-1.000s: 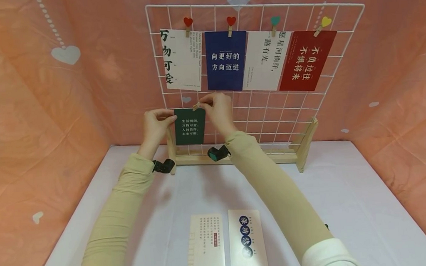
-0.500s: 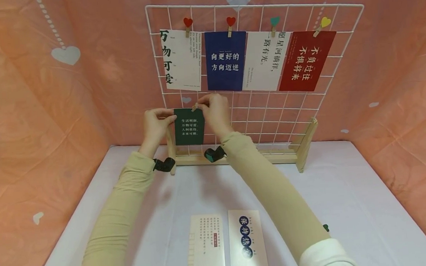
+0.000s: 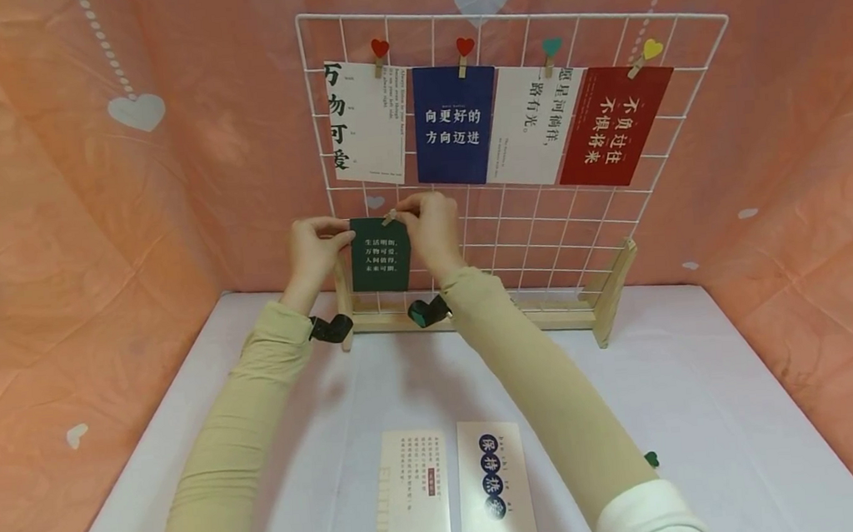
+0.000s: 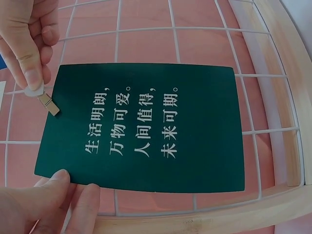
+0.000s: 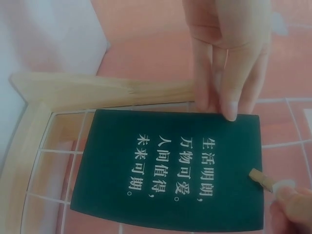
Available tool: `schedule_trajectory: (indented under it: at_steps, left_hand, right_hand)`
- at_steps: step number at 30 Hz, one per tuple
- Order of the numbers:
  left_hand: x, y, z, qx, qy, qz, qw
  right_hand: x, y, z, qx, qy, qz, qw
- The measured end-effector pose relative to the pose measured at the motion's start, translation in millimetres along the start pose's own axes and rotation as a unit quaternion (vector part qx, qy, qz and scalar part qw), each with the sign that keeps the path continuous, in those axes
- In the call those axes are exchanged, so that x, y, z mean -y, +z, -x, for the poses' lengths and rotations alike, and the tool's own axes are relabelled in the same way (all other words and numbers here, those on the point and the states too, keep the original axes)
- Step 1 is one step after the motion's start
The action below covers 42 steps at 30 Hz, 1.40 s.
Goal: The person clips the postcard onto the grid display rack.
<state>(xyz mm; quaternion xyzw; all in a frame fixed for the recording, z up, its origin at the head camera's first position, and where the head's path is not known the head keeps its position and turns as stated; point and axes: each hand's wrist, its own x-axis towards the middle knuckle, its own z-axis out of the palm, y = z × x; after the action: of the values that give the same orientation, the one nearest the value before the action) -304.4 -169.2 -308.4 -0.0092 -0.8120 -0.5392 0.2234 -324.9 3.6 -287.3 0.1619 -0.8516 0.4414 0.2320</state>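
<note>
the step in hand looks like clipping the green card (image 3: pixel 381 257) to the grid (image 3: pixel 512 17). the card is upright, in front of the grid's lower left part and below the leftmost hanging card (image 3: pixel 374 128). the left hand (image 3: pixel 312 250) has its grip clamped on the card's left edge near the top corner. the right hand (image 3: pixel 434 228) has its grip clamped on the clip (image 4: pixel 48 105), pinching its pale end, while the wooden tip slants over the card's top edge. whether the clip has also caught a wire, i cannot tell.

the next move calls for seating the clip over both card and wire while the left hand steadies the card, then letting the clip go first. if it bites only the card, the card could drop once released.

the row above already holds four cards, so this one seems to begin a second. a text card (image 3: pixel 417 526) and a circle card (image 3: pixel 515 493) lie side by side on the worktop (image 3: pixel 309 492), not yet hung.
</note>
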Motion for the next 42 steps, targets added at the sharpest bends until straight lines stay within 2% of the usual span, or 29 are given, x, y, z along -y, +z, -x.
schedule_trajectory:
  at_steps: [11, 23, 32, 37, 42]
  left_hand:
    - [-1.7, 1.2, 0.7, 0.001, -0.008, -0.003, 1.0]
    - [-4.6, -0.5, -1.4, 0.001, -0.013, -0.049, 0.9987]
    - [-7.1, -2.9, -1.5, 0.013, -0.017, -0.051, 0.9985]
    - [-7.5, -3.9, -0.7, 0.02, -0.02, -0.061, 0.9977]
    - [-7.7, -4.0, 0.9, 0.031, -0.026, -0.041, 0.9983]
  right_hand:
    - [-1.5, 3.5, 0.1, 0.0, -0.012, 0.002, 0.9999]
    - [-9.4, 1.5, 3.2, 0.008, -0.056, -0.004, 0.9984]
    - [-16.3, -2.5, 6.1, -0.029, -0.041, -0.041, 0.9979]
    - [-22.4, -8.0, 7.6, -0.024, -0.03, -0.072, 0.9967]
    - [-28.9, -12.9, 8.9, -0.013, -0.023, -0.133, 0.9908]
